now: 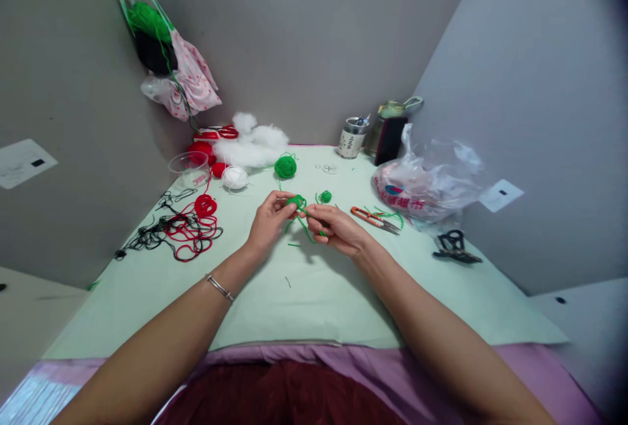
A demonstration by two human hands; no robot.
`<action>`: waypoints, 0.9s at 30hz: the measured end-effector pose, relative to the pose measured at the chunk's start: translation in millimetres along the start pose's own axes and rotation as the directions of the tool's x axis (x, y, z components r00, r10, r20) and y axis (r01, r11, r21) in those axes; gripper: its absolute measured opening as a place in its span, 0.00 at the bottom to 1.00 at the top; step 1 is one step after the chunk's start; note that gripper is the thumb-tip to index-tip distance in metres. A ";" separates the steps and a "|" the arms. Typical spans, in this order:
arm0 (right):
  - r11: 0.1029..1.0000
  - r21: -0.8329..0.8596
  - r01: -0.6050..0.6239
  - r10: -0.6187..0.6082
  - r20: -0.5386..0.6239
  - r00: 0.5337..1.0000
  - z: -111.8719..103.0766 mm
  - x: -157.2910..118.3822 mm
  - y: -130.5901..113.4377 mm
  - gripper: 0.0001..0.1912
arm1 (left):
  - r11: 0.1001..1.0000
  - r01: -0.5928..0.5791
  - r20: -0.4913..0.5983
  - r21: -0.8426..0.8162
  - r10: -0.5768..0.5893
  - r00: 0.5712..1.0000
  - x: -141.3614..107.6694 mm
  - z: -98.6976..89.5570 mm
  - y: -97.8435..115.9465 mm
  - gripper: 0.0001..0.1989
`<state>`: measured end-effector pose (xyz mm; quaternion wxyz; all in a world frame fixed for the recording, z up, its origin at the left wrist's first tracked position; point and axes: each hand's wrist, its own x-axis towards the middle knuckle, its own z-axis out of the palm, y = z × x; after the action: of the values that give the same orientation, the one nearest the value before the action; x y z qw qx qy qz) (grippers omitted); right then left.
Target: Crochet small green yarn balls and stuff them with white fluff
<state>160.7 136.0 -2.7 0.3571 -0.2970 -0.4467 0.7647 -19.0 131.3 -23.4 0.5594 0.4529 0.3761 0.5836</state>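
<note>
above the pale green cloth-covered bench (304, 314), a small green yarn piece (297, 202) is pinched by the left hand (267, 221), green yarn by the closed right hand (338, 229); likely light and squashable, best held by its edge.

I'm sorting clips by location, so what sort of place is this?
Probably a small craft corner at a desk: grey walls close in around a pale green tabletop, which holds a green yarn ball, loose white stuffing and orange-handled thread snips.
</note>
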 end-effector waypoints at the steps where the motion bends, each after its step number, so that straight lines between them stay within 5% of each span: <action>1: 1.000 0.001 0.000 0.000 -0.001 1.000 -0.1 0.1 0.1 0.12 | 1.000 0.025 -0.005 -0.018 -0.025 1.000 0.8 -1.5 0.9 0.15; 9: 1.000 0.013 0.000 0.000 0.005 1.000 -0.8 0.1 0.8 0.12 | 0.979 0.163 0.007 -0.121 -0.164 0.986 5.5 -9.2 7.1 0.14; 27: 0.999 0.022 -0.023 0.023 -0.003 1.000 -0.1 1.3 0.6 0.14 | 1.000 0.007 -0.076 0.008 -0.007 0.997 2.9 -4.4 7.0 0.13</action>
<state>159.9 136.9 -3.5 0.3522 -0.2994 -0.4343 0.7731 -25.3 133.8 -17.8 0.5449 0.4315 0.4009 0.5968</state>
